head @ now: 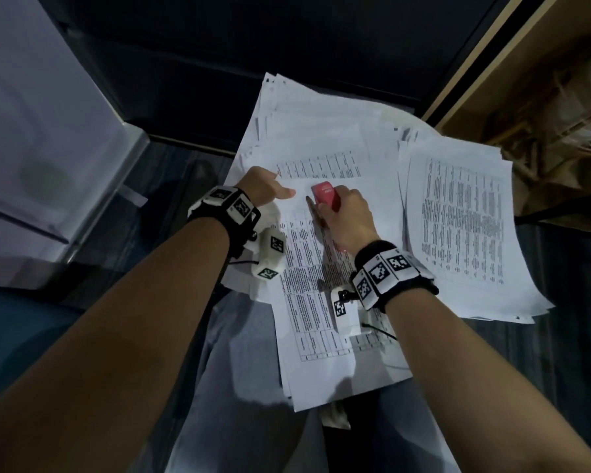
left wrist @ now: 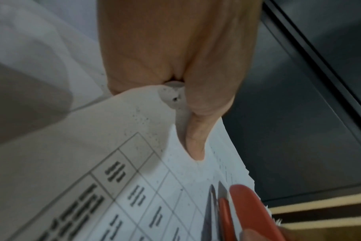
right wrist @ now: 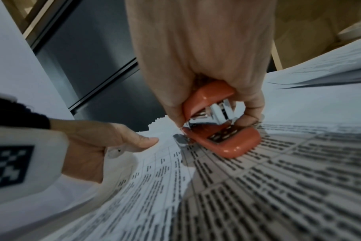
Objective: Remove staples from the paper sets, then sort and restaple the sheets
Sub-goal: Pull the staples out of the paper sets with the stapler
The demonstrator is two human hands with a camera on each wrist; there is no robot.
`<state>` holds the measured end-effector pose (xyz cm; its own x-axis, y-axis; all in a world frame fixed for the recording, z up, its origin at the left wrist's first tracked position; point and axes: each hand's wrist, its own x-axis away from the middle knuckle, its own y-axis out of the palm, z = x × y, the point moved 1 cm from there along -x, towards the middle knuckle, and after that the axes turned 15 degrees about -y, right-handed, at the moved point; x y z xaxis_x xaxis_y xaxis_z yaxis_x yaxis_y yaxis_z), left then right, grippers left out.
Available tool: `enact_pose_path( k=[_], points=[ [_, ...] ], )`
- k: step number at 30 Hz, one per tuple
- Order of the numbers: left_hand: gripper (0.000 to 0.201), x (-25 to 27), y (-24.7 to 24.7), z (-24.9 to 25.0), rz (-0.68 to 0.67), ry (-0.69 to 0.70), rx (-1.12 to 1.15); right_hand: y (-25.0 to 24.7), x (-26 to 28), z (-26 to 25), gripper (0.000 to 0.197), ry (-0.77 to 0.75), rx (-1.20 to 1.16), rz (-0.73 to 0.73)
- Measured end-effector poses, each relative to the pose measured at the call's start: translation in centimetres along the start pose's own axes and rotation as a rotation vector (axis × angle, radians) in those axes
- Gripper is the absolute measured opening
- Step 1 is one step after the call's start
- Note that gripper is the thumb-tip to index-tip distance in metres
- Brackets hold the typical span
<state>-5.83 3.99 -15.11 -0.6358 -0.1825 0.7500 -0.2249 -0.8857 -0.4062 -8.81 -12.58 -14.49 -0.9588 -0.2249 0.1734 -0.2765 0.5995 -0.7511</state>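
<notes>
A printed paper set (head: 307, 268) with tables lies on my lap, on top of other sheets. My left hand (head: 267, 189) pinches its far left corner (left wrist: 171, 96), the thumb (left wrist: 196, 140) lying on top of the sheet. My right hand (head: 347, 216) grips a red stapler (head: 326, 196), whose metal tip (right wrist: 180, 140) rests on the top edge of the set just right of the left thumb (right wrist: 142, 141). The red stapler (right wrist: 220, 130) is seen from behind in the right wrist view, and its nose (left wrist: 241, 212) shows in the left wrist view.
More printed sheets (head: 464, 227) are stacked to the right and a loose pile (head: 314, 124) lies beyond my hands. A pale cabinet (head: 41, 131) stands at left, a wooden shelf unit (head: 543, 97) at right, dark floor ahead.
</notes>
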Motion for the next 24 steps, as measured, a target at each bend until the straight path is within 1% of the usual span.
enact_pose_path(
  k=[5, 9, 13, 15, 18, 20, 24],
  points=[
    [0.069, 0.3, -0.5, -0.2, -0.028, -0.055, 0.059, 0.1, -0.3, 0.2, 0.032, 0.087, -0.107, 0.069],
    [0.066, 0.4, -0.6, -0.2, -0.038, -0.044, 0.070, -0.4, -0.4, 0.4, 0.028, 0.116, -0.203, 0.116],
    [0.063, 0.4, -0.8, -0.4, -0.013, -0.040, 0.103, -0.4, -0.1, 0.0, 0.027, 0.077, -0.201, 0.117],
    [0.059, 0.7, -0.7, -0.3, -0.009, -0.036, 0.077, 0.1, 0.2, -0.4, 0.028, 0.037, -0.182, 0.087],
    [0.054, 1.0, -0.6, -0.2, 0.030, -0.042, 0.118, 0.8, 0.7, -0.7, 0.027, -0.011, -0.096, 0.035],
    [0.051, 0.8, -0.5, -0.4, 0.044, -0.044, 0.135, 0.9, 0.7, -0.8, 0.024, -0.018, -0.055, 0.040],
    [0.052, 0.8, -0.5, -0.2, 0.017, -0.057, 0.139, 1.4, 0.3, -0.6, 0.023, -0.014, -0.033, 0.062]
  ],
)
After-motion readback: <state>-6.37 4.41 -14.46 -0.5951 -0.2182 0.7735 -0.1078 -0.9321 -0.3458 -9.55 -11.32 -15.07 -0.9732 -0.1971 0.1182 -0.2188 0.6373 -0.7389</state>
